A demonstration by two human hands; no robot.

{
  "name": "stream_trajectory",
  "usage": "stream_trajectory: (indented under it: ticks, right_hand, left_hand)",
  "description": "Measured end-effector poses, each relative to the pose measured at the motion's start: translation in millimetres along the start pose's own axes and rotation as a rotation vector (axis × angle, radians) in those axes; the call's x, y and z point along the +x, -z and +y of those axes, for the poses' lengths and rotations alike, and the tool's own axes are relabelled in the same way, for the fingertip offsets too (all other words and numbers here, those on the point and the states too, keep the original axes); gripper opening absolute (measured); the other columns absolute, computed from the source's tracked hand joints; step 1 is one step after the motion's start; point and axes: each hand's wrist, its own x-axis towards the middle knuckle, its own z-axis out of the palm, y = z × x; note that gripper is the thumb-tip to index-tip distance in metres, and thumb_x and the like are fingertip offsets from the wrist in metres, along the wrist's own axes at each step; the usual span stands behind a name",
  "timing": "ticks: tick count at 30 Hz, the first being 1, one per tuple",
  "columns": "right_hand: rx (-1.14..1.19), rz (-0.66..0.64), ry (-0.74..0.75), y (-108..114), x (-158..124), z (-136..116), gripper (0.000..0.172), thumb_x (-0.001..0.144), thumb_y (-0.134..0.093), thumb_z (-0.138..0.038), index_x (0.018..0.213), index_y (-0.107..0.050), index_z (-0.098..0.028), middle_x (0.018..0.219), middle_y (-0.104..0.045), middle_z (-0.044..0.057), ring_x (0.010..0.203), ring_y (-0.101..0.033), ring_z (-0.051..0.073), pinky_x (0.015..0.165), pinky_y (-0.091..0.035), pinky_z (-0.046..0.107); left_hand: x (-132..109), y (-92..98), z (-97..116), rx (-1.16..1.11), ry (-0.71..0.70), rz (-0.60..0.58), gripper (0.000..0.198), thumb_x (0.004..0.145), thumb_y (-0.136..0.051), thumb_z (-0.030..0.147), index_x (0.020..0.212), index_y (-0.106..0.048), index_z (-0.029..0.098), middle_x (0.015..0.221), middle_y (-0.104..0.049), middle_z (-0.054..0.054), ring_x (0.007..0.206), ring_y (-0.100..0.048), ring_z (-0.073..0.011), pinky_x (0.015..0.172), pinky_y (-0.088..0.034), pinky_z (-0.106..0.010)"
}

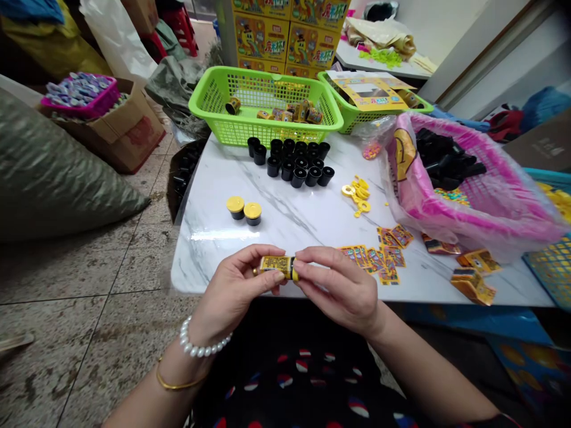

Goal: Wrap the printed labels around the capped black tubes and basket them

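Now pinching tube (275, 265) by its printed body with left hand (238, 276), by its yellow end with right hand (343, 282), near edge of desk (209, 252); likely gripped at both ends for steadiness. Note black cups (288, 171) bunched beside basket (267, 128), yellow-topped cups (253, 213) set apart, probably to separate kinds.

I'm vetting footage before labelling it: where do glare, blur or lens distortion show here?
Head view: pale glare on the marble-patterned table, just below the two yellow-topped cups; head view, right side: wide-angle stretching of the pink basket, with a darkened top corner; head view, centre: the yellow-labelled tube is fairly clear, but its small print is unreadable.
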Motion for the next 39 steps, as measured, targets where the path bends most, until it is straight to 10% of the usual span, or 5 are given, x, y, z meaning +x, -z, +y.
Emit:
stream_trajectory:
  ticks: [7,14,22,32,39]
  right_hand:
    - [0.176,0.074,-0.290,-14.9,-1.4,-2.3,0.030,0.081,-0.073,-0.017,0.110,-0.068,-0.023,0.099,-0.072,0.007,0.076,-0.072,0.017,0.067,-0.064,0.031]
    - [0.073,0.053,-0.047,-4.0,-0.2,0.5,0.036,0.079,-0.071,-0.010,0.110,-0.069,-0.026,0.100,-0.073,0.007,0.089,-0.072,0.020,0.076,-0.063,0.034]
    - [0.620,0.089,-0.730,-22.5,-13.9,-5.8,0.022,0.079,-0.077,-0.027,0.097,-0.066,-0.020,0.088,-0.071,0.003,0.071,-0.071,0.015,0.066,-0.062,0.027]
    - [0.872,-0.039,-0.918,-16.0,-5.0,-8.9,0.031,0.072,-0.084,-0.037,0.086,-0.065,-0.018,0.073,-0.073,0.000,0.059,-0.070,0.014,0.060,-0.062,0.028]
    - [0.938,0.010,-0.928,-17.2,-4.8,-8.6,0.033,0.069,-0.086,-0.032,0.090,-0.066,-0.018,0.079,-0.076,0.001,0.065,-0.072,0.013,0.065,-0.063,0.026]
  left_hand:
    - [-1.6,1.9,-4.4,0.062,-0.011,-0.005,0.029,0.073,-0.083,0.021,0.100,-0.074,0.018,0.094,-0.075,-0.005,0.082,-0.067,-0.0158,0.072,-0.056,-0.023]
    - [-0.6,3.7,1.0,0.111,-0.001,-0.016,0.026,0.074,-0.082,0.027,0.095,-0.073,0.015,0.080,-0.071,-0.004,0.064,-0.061,-0.0114,0.061,-0.052,-0.022]
    - [-3.9,-1.4,-4.4,0.251,-0.058,-0.004,0.023,0.076,-0.081,0.023,0.096,-0.072,0.018,0.088,-0.072,-0.004,0.078,-0.064,-0.0144,0.072,-0.054,-0.023]
    - [-5.5,-0.4,-3.2,0.323,-0.220,-0.114,0.020,0.079,-0.077,0.021,0.098,-0.076,0.018,0.097,-0.069,-0.007,0.090,-0.065,-0.0181,0.080,-0.054,-0.026]
    - [-3.5,1.9,-4.2,0.136,-0.035,-0.103,0.031,0.078,-0.079,0.025,0.105,-0.068,0.018,0.090,-0.070,-0.004,0.076,-0.064,-0.0135,0.068,-0.054,-0.023]
